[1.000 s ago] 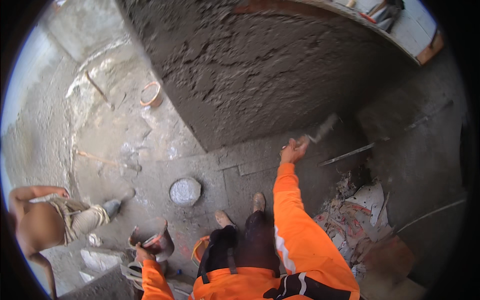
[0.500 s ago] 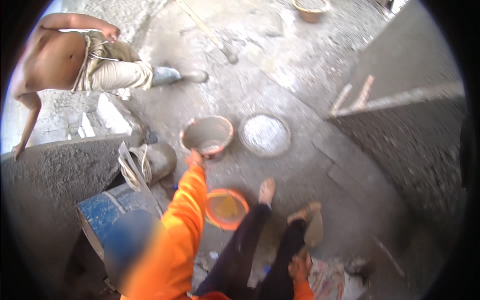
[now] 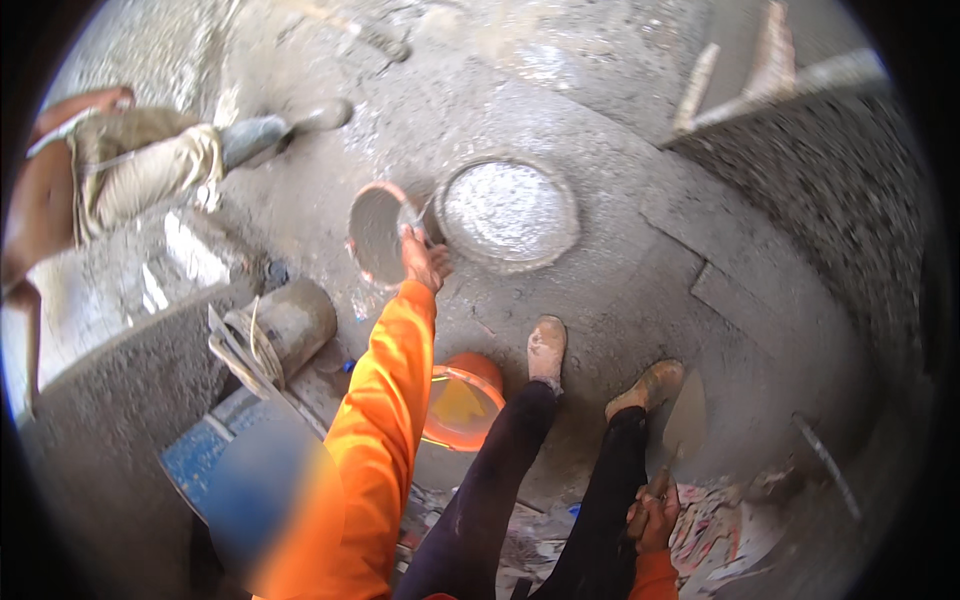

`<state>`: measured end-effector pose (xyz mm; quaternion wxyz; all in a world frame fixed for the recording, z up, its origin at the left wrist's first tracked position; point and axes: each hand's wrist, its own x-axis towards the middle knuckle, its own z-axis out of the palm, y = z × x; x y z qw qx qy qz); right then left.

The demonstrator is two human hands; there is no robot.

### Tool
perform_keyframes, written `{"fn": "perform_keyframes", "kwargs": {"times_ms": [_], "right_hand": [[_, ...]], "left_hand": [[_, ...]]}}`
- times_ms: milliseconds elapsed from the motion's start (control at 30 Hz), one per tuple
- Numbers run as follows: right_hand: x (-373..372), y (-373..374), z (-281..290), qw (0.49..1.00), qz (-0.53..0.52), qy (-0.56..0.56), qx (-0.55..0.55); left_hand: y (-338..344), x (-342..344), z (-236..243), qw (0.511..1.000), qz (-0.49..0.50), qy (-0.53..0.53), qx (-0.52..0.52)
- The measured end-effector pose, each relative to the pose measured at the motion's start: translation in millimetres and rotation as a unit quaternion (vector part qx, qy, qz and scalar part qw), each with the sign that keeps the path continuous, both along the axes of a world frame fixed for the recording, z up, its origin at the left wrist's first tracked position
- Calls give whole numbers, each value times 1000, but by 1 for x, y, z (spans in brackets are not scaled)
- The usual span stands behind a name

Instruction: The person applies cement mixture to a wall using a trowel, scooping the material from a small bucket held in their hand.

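Two bare hands in orange sleeves are working above a wet grey floor. The left hand (image 3: 427,260), farther forward, is apparently gripping the rim of a mortar-smeared bucket (image 3: 374,228), probably to steady it. A round basin (image 3: 512,266) of pale, glistening contents is sitting just right of that hand, likely for easy reach. An orange bucket (image 3: 478,370) is standing nearer the body, between the hands. The right hand (image 3: 655,517), low beside the leg, is holding a pointed trowel (image 3: 686,418) by its handle, blade facing forward, seemingly keeping the blade clear.
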<state>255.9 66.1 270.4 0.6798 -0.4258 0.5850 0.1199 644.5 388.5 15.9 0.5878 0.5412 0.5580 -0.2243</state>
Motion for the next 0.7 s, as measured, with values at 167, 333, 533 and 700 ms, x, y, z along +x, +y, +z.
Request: {"fn": "perform_keyframes", "kwargs": {"times_ms": [167,333,533,700], "right_hand": [[-28,-11,11,999,-51,9,-4],[-73,-23,25,980,84,154,91],[-125,-21,64,992,-128,5,13],[-185,-25,15,989,-130,58,-31]], "left_hand": [[-95,-13,49,959,-164,-216,86],[-113,-34,84,931,-307,-68,184],[-195,-102,149,916,-363,-158,63],[-292,-180,197,882,-466,-72,9]]}}
